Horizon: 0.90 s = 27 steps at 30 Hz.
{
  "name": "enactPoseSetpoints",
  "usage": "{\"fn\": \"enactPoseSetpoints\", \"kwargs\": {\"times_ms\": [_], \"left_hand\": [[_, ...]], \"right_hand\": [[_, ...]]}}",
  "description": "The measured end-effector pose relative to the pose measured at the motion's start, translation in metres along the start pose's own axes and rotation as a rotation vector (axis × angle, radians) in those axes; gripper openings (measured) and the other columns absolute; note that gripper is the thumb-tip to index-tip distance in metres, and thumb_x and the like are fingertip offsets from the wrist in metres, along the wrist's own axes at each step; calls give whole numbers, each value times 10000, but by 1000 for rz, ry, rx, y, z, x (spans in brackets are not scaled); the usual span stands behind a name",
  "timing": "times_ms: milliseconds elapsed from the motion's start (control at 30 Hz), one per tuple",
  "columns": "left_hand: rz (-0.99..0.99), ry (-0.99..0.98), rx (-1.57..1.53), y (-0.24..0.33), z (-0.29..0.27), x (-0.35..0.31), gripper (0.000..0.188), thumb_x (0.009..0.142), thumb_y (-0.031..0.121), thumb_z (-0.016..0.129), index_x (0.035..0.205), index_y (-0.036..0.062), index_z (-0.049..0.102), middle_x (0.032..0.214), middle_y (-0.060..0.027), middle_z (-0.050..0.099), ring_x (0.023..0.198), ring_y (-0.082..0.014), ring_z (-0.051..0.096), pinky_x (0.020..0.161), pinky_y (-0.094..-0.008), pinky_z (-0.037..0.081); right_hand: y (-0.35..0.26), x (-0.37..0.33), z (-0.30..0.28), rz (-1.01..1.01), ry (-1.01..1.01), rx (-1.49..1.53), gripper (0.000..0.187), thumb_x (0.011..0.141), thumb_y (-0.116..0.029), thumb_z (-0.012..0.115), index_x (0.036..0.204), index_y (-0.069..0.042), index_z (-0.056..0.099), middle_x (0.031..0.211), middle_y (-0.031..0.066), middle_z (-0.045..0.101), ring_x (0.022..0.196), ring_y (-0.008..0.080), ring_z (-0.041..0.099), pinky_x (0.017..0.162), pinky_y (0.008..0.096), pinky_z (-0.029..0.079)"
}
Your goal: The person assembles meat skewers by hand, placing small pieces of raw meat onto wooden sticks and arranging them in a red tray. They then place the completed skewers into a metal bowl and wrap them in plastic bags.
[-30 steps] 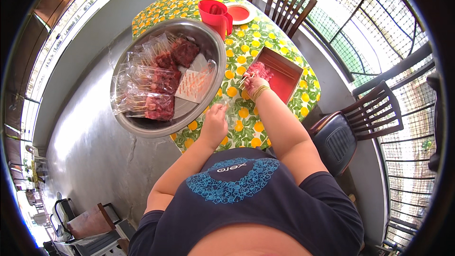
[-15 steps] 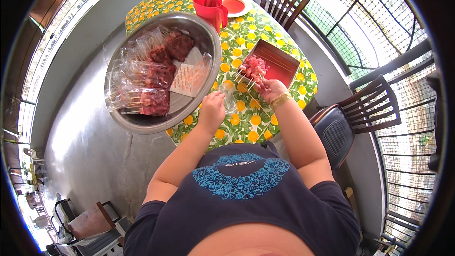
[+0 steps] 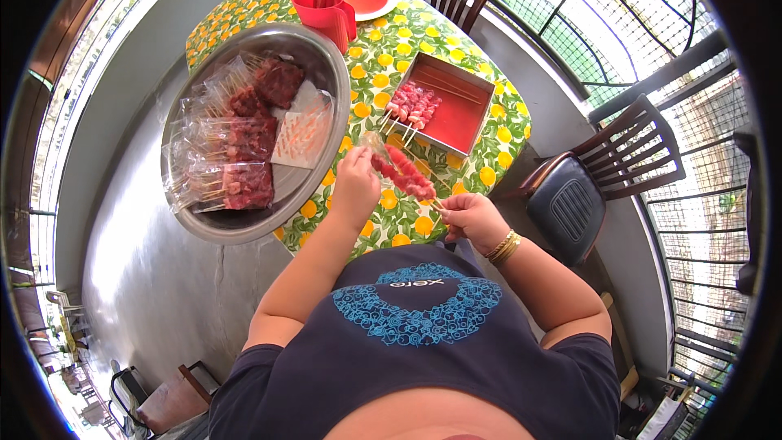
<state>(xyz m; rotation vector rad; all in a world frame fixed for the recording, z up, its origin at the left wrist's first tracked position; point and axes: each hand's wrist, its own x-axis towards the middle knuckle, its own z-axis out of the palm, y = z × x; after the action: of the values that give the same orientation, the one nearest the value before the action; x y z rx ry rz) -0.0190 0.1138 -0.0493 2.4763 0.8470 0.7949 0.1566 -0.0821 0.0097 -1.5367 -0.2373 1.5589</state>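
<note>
My right hand (image 3: 475, 220) pinches the stick ends of a few raw meat skewers (image 3: 411, 179). Their pink meat points up and left toward my left hand (image 3: 356, 183), whose fingers are closed on a clear plastic bag (image 3: 374, 142). The meat lies close to this bag; whether any tip is inside I cannot tell. Just beyond, more meat skewers (image 3: 414, 103) rest at the left side of a rectangular metal tray (image 3: 472, 137) with a red inside, their sticks jutting over its near edge.
At the left, a large metal basin (image 3: 338, 85) holds bagged skewers (image 3: 248, 138) and a white sheet-like packet with orange marks (image 3: 303, 137). A red pitcher (image 3: 326, 16) and a white plate (image 3: 391, 2) stand at the back. A dark chair (image 3: 570, 208) is at the right.
My right hand has lifted skewers out of the tray and drawn them toward me. My left hand still grips the bag, now close to the meat. The whole view has shifted slightly.
</note>
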Motion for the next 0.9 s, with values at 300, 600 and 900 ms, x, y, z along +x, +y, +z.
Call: {"fn": "enactPoseSetpoints", "kwargs": {"times_ms": [300, 600, 900], "left_hand": [[257, -66, -83, 16, -7, -33, 509, 804, -47, 618, 1312, -38, 581, 1276, -171, 575, 1097, -359, 571, 972, -424, 480], [69, -263, -223, -37, 37, -108, 330, 773, -47, 647, 1088, 46, 614, 1044, -163, 555, 955, -374, 592, 833, -431, 515], [-15, -369, -254, -45, 68, -125, 214, 793, -41, 608, 984, 55, 614, 1021, -163, 538, 920, -373, 595, 798, -428, 512]], "right_hand": [[20, 72, 34, -169, 25, -224, 157, 927, -108, 686, 1017, 20, 674, 798, 51, 658, 629, 117, 629, 557, 293, 579], [68, 170, 32, -12, 95, -354, 116, 900, -119, 701, 963, -22, 692, 760, 65, 675, 642, 133, 654, 561, 312, 563], [118, 178, 16, -422, 346, -813, 211, 876, -243, 722, 906, -34, 724, 847, 181, 711, 790, 325, 685, 740, 426, 545]]}}
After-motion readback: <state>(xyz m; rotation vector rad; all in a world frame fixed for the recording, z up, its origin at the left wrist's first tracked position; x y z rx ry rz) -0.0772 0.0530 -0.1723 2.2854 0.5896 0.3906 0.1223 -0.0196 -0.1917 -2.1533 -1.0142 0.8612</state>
